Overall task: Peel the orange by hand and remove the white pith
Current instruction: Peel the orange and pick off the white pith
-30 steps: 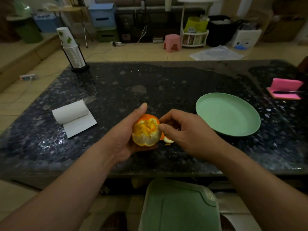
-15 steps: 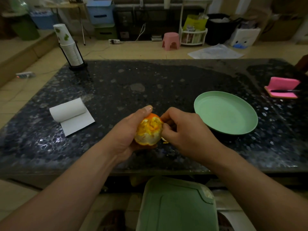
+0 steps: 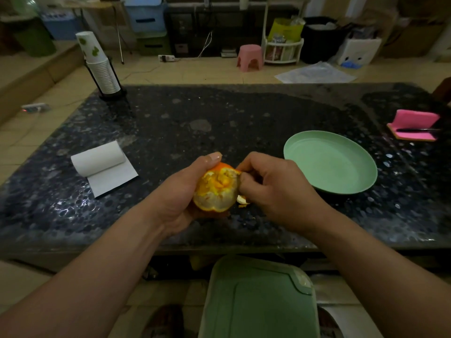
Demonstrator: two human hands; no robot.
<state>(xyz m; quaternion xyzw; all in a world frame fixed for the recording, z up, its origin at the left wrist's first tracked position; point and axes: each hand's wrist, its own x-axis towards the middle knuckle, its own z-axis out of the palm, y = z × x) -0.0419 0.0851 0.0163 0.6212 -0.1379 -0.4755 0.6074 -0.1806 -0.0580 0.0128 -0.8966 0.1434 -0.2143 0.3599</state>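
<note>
A partly peeled orange [image 3: 217, 189] is held just above the dark stone table [image 3: 219, 118]. Its near side shows pale pith and torn flesh, while orange rind remains at the top and bottom. My left hand [image 3: 180, 193] cups it from the left, thumb over the top. My right hand [image 3: 275, 189] is pressed against the fruit's right side, its fingers curled and pinching the rind at the upper right edge. A small scrap of peel [image 3: 242, 200] lies on the table just under that hand.
A mint green plate [image 3: 329, 162] sits to the right of my hands. A roll of white paper [image 3: 102, 164] lies at the left, a stack of paper cups [image 3: 100, 67] at the far left corner, a pink holder [image 3: 412, 125] at the right edge. A green lid [image 3: 258, 301] is below the table's front edge.
My right hand has moved in against the orange and closed on the rind at its upper right. The left hand has turned the fruit slightly.
</note>
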